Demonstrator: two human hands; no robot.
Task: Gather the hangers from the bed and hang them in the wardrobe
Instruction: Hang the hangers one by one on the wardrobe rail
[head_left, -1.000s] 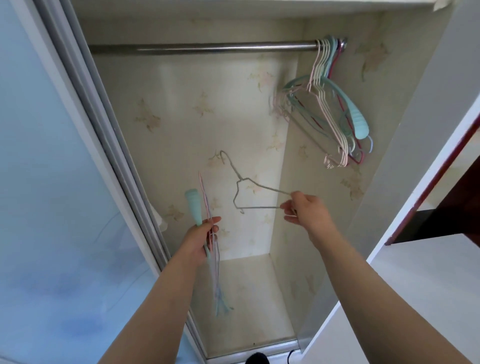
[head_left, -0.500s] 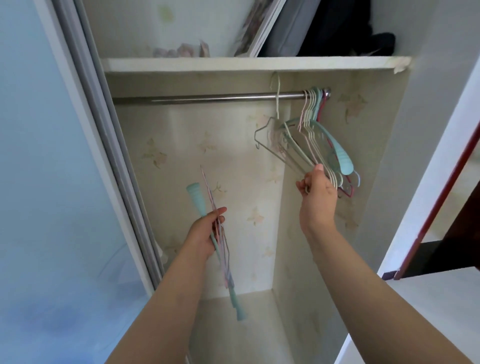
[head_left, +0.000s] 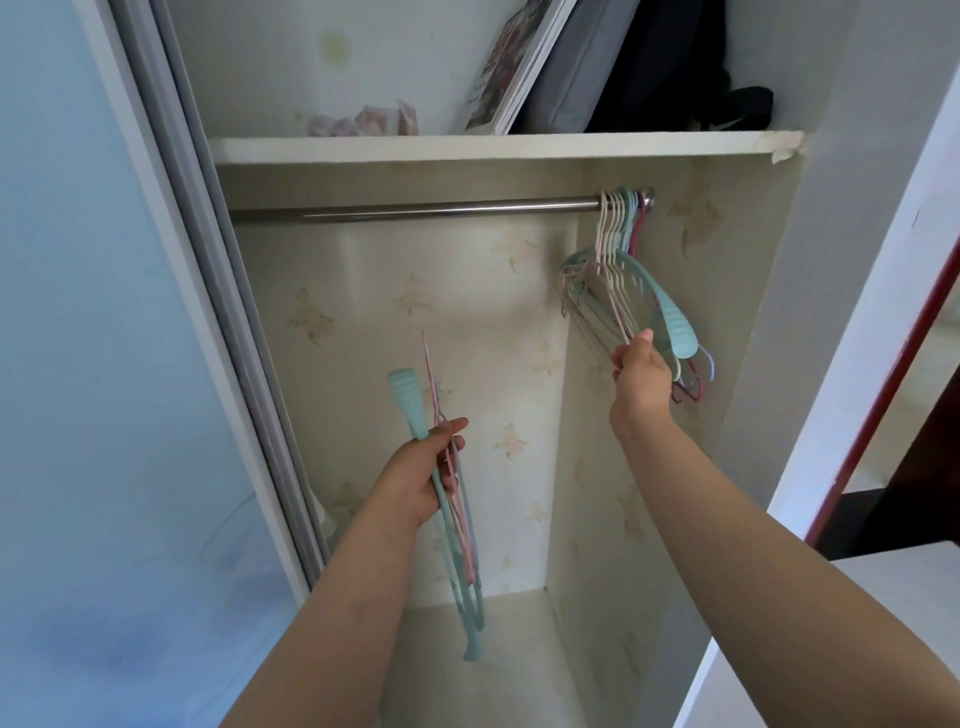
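Steel round wardrobe rail (head_left: 415, 210) under white shelf (head_left: 467, 148) | bunch of pale pink, teal and red hangers (head_left: 618, 291) hooked at rail's right end | right hand (head_left: 641, 376) below rail, fingers curled on bunch's lower bars | left hand (head_left: 421, 480) lower, left of bunch, gripping teal and pink plastic hangers (head_left: 457, 525) held upright.

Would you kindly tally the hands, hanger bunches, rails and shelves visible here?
Hands: 2, left hand and right hand
Hanger bunches: 2, held bunch and hung bunch
Rails: 1, rail
Shelves: 1, shelf
Total: 6
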